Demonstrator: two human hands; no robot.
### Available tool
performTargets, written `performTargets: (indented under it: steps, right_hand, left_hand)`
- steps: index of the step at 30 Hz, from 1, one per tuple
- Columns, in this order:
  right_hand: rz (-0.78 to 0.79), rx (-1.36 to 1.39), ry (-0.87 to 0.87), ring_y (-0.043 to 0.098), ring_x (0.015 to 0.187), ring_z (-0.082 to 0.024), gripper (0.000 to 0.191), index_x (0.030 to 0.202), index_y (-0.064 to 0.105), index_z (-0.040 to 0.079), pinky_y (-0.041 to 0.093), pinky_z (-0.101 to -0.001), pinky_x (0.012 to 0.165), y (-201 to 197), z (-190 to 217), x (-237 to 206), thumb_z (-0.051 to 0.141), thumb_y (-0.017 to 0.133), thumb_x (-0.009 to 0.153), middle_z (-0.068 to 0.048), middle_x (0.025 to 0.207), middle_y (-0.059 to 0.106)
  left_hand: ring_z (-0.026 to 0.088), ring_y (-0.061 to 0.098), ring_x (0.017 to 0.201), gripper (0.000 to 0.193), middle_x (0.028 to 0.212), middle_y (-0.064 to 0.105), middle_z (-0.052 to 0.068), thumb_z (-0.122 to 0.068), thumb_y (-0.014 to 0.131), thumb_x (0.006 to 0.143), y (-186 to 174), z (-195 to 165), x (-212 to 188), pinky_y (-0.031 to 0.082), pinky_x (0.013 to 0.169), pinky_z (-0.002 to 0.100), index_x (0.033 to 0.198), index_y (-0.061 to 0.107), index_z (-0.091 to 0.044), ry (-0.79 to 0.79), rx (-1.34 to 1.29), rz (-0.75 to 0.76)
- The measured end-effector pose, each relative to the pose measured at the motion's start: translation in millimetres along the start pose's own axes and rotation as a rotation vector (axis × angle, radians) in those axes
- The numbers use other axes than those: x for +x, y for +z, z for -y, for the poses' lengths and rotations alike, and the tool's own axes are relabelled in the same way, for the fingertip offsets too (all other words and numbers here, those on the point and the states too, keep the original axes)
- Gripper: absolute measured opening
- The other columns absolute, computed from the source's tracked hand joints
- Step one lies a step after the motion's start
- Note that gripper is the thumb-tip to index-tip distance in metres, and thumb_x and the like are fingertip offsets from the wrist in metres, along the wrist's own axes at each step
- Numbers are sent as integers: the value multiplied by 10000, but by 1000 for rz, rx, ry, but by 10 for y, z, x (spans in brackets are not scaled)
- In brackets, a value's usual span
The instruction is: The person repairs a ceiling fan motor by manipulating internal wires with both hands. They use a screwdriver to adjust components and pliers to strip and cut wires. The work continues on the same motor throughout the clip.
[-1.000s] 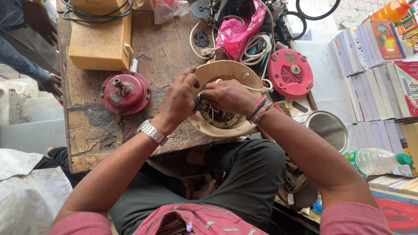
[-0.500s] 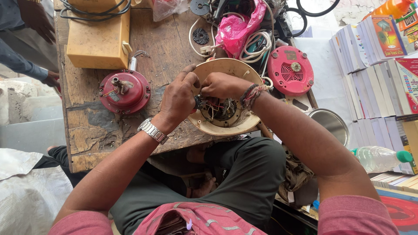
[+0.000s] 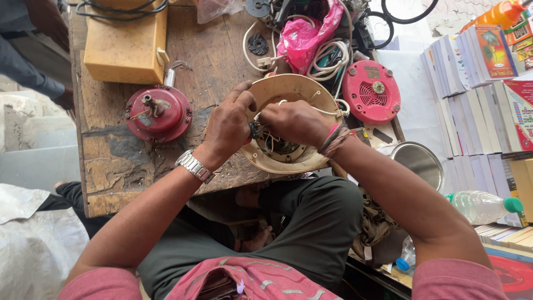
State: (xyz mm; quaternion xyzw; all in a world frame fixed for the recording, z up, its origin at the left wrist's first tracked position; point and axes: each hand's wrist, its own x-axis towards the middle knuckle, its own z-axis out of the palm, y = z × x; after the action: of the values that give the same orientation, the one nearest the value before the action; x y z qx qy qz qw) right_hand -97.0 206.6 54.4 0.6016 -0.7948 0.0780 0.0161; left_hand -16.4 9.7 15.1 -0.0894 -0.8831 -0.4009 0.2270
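A round cream plastic appliance housing [image 3: 288,125], open side up with tangled white wires and a metal core inside, sits at the near edge of the worn wooden bench [image 3: 216,55]. The left hand [image 3: 227,125] grips its rim, fingers curled; the right hand [image 3: 294,122] pinches wires inside.

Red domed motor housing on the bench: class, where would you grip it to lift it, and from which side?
Probably grip the red domed motor housing from above across its round flange rim. It lies flat with its stub shaft up, and bare wooden bench surrounds most of it.
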Motion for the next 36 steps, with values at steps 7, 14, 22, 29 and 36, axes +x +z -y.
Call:
performTargets:
  steps: [7, 14, 22, 29, 36]
  right_hand:
    - [-60, -278, -204, 686, 683, -172, 164, 1015, 672, 101, 545, -326, 553, 73, 2, 19, 179, 671, 871, -18, 854, 643]
    - [-69, -242, -246, 685, 699, -188, 251, 1100, 687, 41, 556, -335, 595, 15, -7, -10, 172, 672, 886, -55, 922, 662]
    - [151, 30, 24, 706, 817, -254, 144, 1013, 717, 111, 567, -403, 682, -51, 39, 81, 193, 696, 896, -68, 922, 698]
    - [585, 559, 405, 743, 788, -297, 226, 1039, 752, 46, 571, -405, 744, -13, -247, 451, 179, 617, 915, -120, 870, 768]
    - [199, 391, 158, 709, 821, -326, 216, 1050, 761, 56, 544, -430, 756, -102, -114, 180, 221, 697, 927, -137, 921, 749]
  left_hand:
    - [422, 722, 1001, 182, 1429, 600, 216, 89, 584, 831, 4, 9, -3, 614, 797, 451, 969, 597, -29, -6, -1, 1]
    - [395, 740, 922, 165, 1435, 603, 201, 82, 601, 833, 7, -20, 13, 618, 728, 432, 959, 595, -24, -49, -10, 48]
    - [403, 740, 953, 173, 1443, 591, 211, 91, 602, 836, 1, 13, -11, 624, 751, 428, 965, 602, -24, -23, 7, 16]
    - [411, 739, 923, 127, 1451, 580, 223, 89, 591, 841, 10, 4, 27, 624, 743, 429, 919, 594, -12, -61, -14, 61]
    - [418, 726, 976, 180, 1434, 604, 201, 108, 574, 822, 19, -2, 11, 607, 792, 444, 935, 604, -29, -4, -22, 3]
